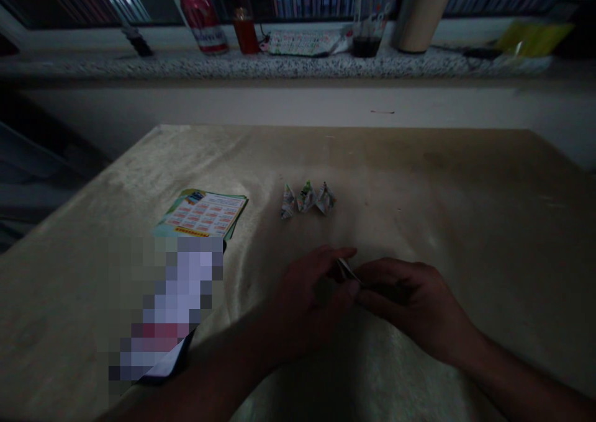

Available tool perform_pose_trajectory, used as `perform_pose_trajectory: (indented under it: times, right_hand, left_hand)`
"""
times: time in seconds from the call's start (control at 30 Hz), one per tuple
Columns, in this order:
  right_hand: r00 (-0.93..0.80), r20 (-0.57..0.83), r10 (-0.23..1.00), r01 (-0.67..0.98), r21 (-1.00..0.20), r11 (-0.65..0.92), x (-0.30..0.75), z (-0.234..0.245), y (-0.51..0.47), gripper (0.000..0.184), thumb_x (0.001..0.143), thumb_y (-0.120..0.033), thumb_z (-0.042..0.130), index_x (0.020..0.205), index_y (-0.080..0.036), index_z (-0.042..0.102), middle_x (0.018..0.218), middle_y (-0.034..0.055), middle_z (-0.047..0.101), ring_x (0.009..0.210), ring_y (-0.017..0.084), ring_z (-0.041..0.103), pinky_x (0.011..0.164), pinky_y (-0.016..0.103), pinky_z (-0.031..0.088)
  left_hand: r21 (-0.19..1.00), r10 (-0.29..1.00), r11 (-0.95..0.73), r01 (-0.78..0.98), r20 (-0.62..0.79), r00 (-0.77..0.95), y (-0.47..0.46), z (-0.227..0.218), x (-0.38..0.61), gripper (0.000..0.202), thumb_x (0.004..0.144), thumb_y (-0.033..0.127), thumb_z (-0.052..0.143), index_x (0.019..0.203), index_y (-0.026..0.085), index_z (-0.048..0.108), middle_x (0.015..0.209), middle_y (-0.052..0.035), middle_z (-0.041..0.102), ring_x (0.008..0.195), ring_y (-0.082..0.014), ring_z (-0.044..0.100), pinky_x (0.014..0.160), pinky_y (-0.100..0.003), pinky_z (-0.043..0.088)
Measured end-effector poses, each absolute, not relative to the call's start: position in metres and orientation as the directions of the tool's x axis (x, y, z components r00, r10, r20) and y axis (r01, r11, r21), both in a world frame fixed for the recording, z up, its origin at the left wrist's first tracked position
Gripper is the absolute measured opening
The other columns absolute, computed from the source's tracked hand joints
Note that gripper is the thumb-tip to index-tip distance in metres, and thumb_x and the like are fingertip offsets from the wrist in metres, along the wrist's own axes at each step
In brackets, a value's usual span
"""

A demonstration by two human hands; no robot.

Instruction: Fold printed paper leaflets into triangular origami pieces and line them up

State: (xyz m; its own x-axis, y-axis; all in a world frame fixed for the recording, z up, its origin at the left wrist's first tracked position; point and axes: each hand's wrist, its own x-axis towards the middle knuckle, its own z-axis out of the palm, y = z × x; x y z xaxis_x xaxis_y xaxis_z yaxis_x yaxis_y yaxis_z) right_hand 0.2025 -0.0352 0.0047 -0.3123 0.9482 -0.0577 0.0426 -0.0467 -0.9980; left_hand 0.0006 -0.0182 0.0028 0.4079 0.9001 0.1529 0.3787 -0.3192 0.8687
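Paper piece (347,269), folded, pale-edged, sits pinched in the grip of left hand (305,301) and right hand (414,307).

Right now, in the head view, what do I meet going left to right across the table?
Stack of printed leaflets → left hand → small folded paper held between both hands → right hand. The three folded paper pieces lie beyond the left hand, so they have no clear place.

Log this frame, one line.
left hand, right hand: both pinching paper piece | beyond them: three folded papers in a row | left: leaflet stack
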Motion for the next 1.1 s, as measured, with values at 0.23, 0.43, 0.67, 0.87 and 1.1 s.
perform_pose_trajectory:
  times: [0.23,0.43,0.67,0.87,1.1]
  right_hand:
    - [-0.365,-0.077,0.928,0.042,-0.997,-0.066,0.205,0.005,-0.034,0.007,0.092,-0.026,0.072,0.096,-0.023,0.077,0.083,-0.0010,0.077,0.074,0.009,0.068,0.067,0.016,0.053]
    - [-0.342,-0.031,0.939,0.148,-0.989,0.022,0.204,0.002,-0.034,0.005,0.088,-0.022,0.075,0.092,-0.022,0.079,0.079,-0.0005,0.079,0.070,0.010,0.070,0.063,0.017,0.054]
    - [-0.415,-0.004,0.910,0.284,-0.950,0.125,0.208,0.004,-0.034,0.016,0.094,-0.023,0.067,0.105,-0.022,0.079,0.084,0.0010,0.080,0.069,0.013,0.072,0.060,0.021,0.054]
    - [-0.440,0.019,0.898,0.299,-0.940,0.166,0.207,0.008,-0.035,0.012,0.092,-0.025,0.070,0.102,-0.023,0.077,0.085,-0.0006,0.079,0.073,0.015,0.074,0.062,0.022,0.055]
    - [-0.427,0.055,0.903,0.416,-0.874,0.250,0.211,0.006,-0.030,0.025,0.097,-0.023,0.057,0.076,-0.017,0.068,0.057,-0.0035,0.060,0.047,0.009,0.053,0.043,0.021,0.038]
  left_hand:
    - [0.834,0.857,-0.407,0.373,0.208,0.471,-0.017,0.001,-0.005,0.041,0.096,0.030,0.056,0.133,0.014,0.062,0.122,-0.0143,0.073,0.115,-0.0277,0.068,0.102,-0.045,0.053]
    - [0.810,0.873,-0.398,0.430,0.190,0.450,-0.019,-0.002,-0.001,0.046,0.089,0.024,0.054,0.132,0.013,0.064,0.124,-0.0162,0.072,0.119,-0.0322,0.067,0.103,-0.053,0.051]
    - [0.816,0.897,-0.364,0.449,0.179,0.403,-0.020,0.002,0.006,0.043,0.084,0.017,0.050,0.123,0.011,0.069,0.114,-0.0155,0.075,0.107,-0.0285,0.072,0.096,-0.047,0.055]
    - [0.829,0.900,-0.340,0.444,0.150,0.409,-0.020,0.006,0.007,0.044,0.084,0.019,0.053,0.125,0.011,0.068,0.110,-0.0143,0.074,0.099,-0.0280,0.072,0.091,-0.045,0.056]
    - [0.821,0.893,-0.354,0.447,0.155,0.423,-0.020,0.003,0.010,0.039,0.089,0.018,0.052,0.125,0.012,0.067,0.108,-0.0126,0.074,0.097,-0.0253,0.071,0.088,-0.040,0.056]
